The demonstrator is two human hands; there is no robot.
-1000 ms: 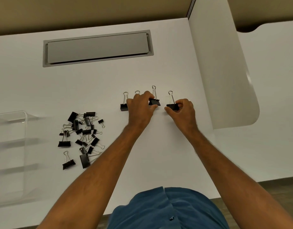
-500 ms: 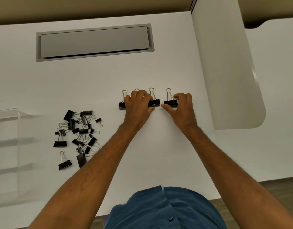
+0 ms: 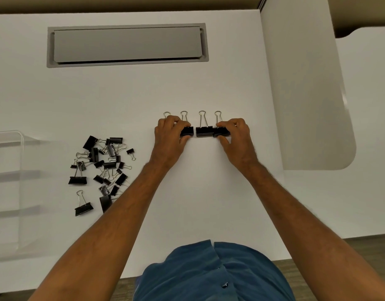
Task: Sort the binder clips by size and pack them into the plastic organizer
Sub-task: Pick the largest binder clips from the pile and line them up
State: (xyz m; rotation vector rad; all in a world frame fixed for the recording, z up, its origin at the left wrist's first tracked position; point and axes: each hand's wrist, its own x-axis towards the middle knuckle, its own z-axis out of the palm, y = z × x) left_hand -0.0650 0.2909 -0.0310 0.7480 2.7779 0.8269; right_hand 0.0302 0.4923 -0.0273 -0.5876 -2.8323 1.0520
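We grip the row of large binder clips from both ends. The left hand (image 3: 170, 135) curls over the left end, thumb and fingers pinching the second clip (image 3: 186, 131), and it covers the body of the first clip (image 3: 167, 114), of which only the wire loop shows. The right hand (image 3: 235, 135) pinches the fourth clip (image 3: 221, 131) between thumb and fingers. The third clip (image 3: 204, 131) lies free between the hands; its right end touches the fourth clip, and a narrow gap separates it from the second. That makes four clips in the row, all with wire handles pointing toward 12 o'clock.

We list the remaining items from largest to smallest. The white desk (image 3: 122, 94) carries everything. One grey hatch (image 3: 126, 45) is set into it at 11 o'clock from the hands. One white partition panel (image 3: 306, 94) stands at 2 o'clock. One clear plastic organizer (image 3: 7, 170) sits at the left edge, at 9 o'clock; we count three compartments, though its transparent walls make this uncertain, and no clips lie in it. The unsorted pile (image 3: 104, 164) of black clips in mixed sizes lies at 8 o'clock from the hands, between them and the organizer; it holds roughly twenty, overlapped so that we cannot count exactly. Two large clips lie apart at its near-left edge: one (image 3: 77, 180) just beside the pile, one (image 3: 83, 208) farther toward 6 o'clock. Our blue shirt (image 3: 209, 272) fills the bottom edge.
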